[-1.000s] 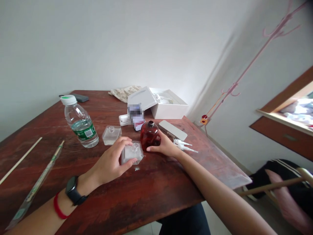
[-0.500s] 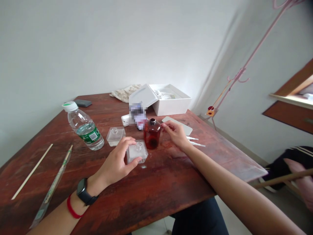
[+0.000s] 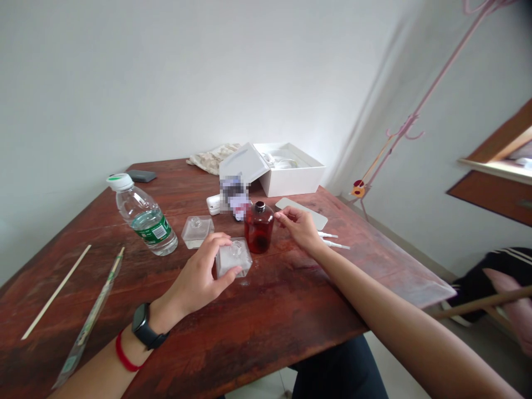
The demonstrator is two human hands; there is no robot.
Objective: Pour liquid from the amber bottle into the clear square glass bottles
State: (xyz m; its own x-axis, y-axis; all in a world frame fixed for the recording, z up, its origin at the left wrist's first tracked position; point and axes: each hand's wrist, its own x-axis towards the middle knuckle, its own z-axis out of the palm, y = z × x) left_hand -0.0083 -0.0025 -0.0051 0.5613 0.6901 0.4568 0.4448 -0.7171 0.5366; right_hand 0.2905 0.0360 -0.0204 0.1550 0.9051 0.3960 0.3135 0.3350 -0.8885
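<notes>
My left hand (image 3: 203, 269) is wrapped round the sides of a clear square glass bottle (image 3: 233, 259) with a short round neck, standing on the table. Just right of it stands an amber bottle (image 3: 259, 227) with an open dark-rimmed neck. My right hand (image 3: 297, 224) has thumb and fingers pinched together by the amber bottle's right shoulder; whether they touch the glass, or hold something small, I cannot tell. A second clear square bottle (image 3: 197, 231) sits behind my left hand. Two white thin-tipped droppers (image 3: 334, 244) lie beyond my right wrist.
A half-full water bottle (image 3: 153, 230) stands at left, near a thin wooden stick (image 3: 56, 292) and wrapped chopsticks (image 3: 93, 316). At the back are an open white box (image 3: 295, 180), its tilted lid (image 3: 245, 160), a white case (image 3: 213, 205) and a cloth (image 3: 211, 159). Another person's leg shows at right.
Both hands keep their places, and the bottles stand where they were. Only a very slight shift of the whole view shows.
</notes>
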